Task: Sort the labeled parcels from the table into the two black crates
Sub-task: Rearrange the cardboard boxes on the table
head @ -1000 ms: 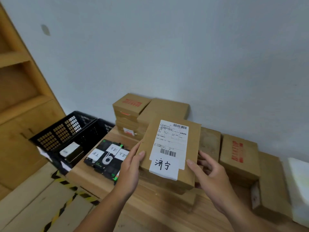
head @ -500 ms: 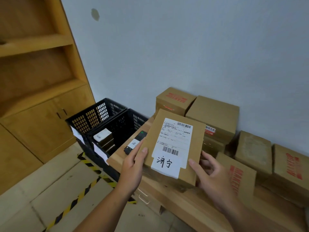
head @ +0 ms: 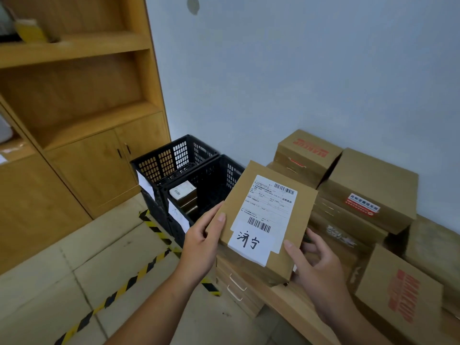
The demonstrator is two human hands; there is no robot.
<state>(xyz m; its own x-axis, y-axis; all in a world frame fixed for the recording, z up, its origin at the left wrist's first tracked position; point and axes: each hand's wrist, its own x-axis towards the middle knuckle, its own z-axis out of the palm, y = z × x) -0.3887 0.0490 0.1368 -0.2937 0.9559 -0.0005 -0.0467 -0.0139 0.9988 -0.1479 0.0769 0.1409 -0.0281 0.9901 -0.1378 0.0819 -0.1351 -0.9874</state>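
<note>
- The left hand [head: 201,242] is gripping the left edge of a flat brown cardboard parcel [head: 293,235], with the thumb lying on top and the fingers hidden underneath.
- The right hand [head: 316,265] is gripping the same parcel at its near right corner, thumb on top and fingers curled beneath.
- The 2 hands are holding the parcel between them, tilted up so its face is showing, above the near edge of the light wooden table [head: 293,302].
- A white printed shipping label [head: 270,202] with barcodes is covering most of the parcel's face, and a white slip with black handwriting [head: 251,241] is sitting between the 2 thumbs.
- 2 black plastic lattice crates are standing side by side on the floor just beyond the left hand: the nearer crate [head: 219,180] is holding a small brown labeled box [head: 183,191], while the farther crate's [head: 161,165] inside is not clearly showing.
- Plain and red-printed brown cardboard boxes [head: 371,185] are lying stacked on the table beyond and to the right of the right hand.
- A light wooden shelf cabinet [head: 87,95] is standing far left of the left hand.
- Yellow-and-black striped tape [head: 124,287] is running across the floor below the left forearm.
</note>
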